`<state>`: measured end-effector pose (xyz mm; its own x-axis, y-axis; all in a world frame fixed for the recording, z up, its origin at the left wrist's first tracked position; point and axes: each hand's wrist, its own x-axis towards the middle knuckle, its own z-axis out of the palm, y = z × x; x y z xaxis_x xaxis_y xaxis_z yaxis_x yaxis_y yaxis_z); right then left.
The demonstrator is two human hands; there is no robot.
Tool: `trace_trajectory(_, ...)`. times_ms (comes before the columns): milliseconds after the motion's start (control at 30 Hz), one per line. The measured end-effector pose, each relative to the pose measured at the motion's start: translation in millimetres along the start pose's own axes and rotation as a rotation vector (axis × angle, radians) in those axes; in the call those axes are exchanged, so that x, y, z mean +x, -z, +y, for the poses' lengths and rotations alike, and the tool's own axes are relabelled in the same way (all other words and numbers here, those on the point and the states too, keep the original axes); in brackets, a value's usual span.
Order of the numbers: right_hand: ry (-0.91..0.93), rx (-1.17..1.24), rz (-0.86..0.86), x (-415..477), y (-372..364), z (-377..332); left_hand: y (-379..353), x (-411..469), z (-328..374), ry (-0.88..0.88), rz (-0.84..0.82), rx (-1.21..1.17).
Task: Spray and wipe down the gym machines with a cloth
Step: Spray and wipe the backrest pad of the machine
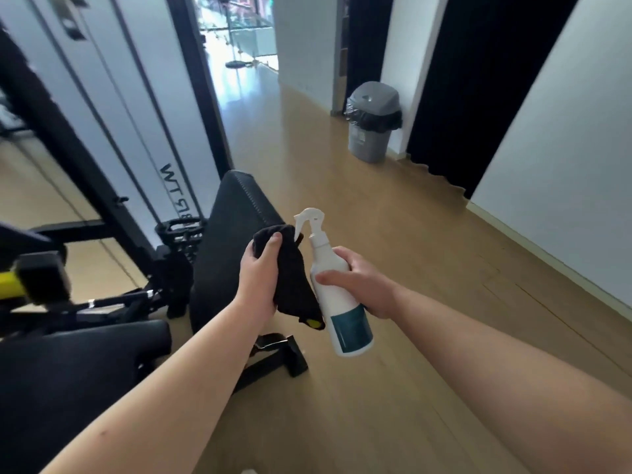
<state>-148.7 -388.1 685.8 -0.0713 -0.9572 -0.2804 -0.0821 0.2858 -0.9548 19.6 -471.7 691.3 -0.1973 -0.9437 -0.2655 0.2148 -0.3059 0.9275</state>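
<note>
My left hand (259, 278) grips a black cloth (290, 275) that hangs down with a small yellow spot at its lower tip. My right hand (359, 282) holds a white spray bottle (333, 289) with a teal label around its middle, tilted, its white trigger nozzle pointing up and left just beside the cloth. Behind and below the hands stands a black padded bench (236, 227) of the gym machine, raised at an angle. A second black pad (85, 357) lies at the lower left.
A black machine frame (68, 148) with cables and a yellow part (10, 282) stands at the left. A grey bin (372, 121) with a black liner stands by the far wall. Black curtains (478, 80) hang on the right. Wooden floor (393, 388) spreads ahead and to the right.
</note>
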Motion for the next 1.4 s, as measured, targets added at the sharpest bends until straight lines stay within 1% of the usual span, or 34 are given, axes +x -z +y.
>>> trace_trajectory(67,0.04,-0.045,-0.034,12.3,-21.8,-7.3,24.1,-1.6,8.0,-0.013,0.032,-0.017)
trace_trajectory(133,0.056,-0.083,-0.071,23.1,-46.5,-12.2,51.9,-3.0,16.0,-0.031,0.055,0.014)
trace_trajectory(300,0.05,-0.112,-0.213,45.2,-109.5,-19.3,122.8,-1.8,28.9,-0.078,0.126,0.222)
trace_trajectory(433,-0.017,-0.023,-0.299,60.6,-156.6,-23.7,169.4,8.2,39.0,-0.114,0.182,0.365)
trace_trajectory(533,-0.071,0.069,-0.322,78.0,-185.4,-26.9,198.8,23.1,45.7,-0.087,0.193,0.328)
trace_trajectory(633,-0.126,0.155,-0.37,98.5,-208.1,-29.8,222.7,39.5,52.4,-0.059,0.189,0.241)
trace_trajectory(700,-0.133,0.162,-0.391,109.9,-219.8,-34.0,236.5,54.2,56.3,-0.001,0.164,0.19)
trace_trajectory(900,-0.095,0.112,-0.266,136.7,-252.0,-47.7,261.4,101.0,69.3,0.164,0.054,0.141)
trace_trajectory(1100,-0.159,0.184,-0.103,148.5,-254.9,-45.6,271.0,128.5,74.3,0.259,0.066,-0.041)
trace_trajectory(1133,-0.161,0.158,-0.057,150.7,-253.8,-45.6,271.0,132.5,74.4,0.269,0.074,-0.052)
trace_trajectory(1233,-0.18,0.031,0.167,162.0,-246.3,-44.4,268.8,143.7,71.9,0.299,0.106,-0.045)
trace_trajectory(1267,-0.183,0.011,0.202,165.1,-243.5,-44.2,266.9,145.9,71.1,0.305,0.113,-0.037)
trace_trajectory(1400,-0.147,-0.082,0.185,173.4,-235.9,-46.2,253.1,149.4,68.7,0.294,0.124,-0.032)
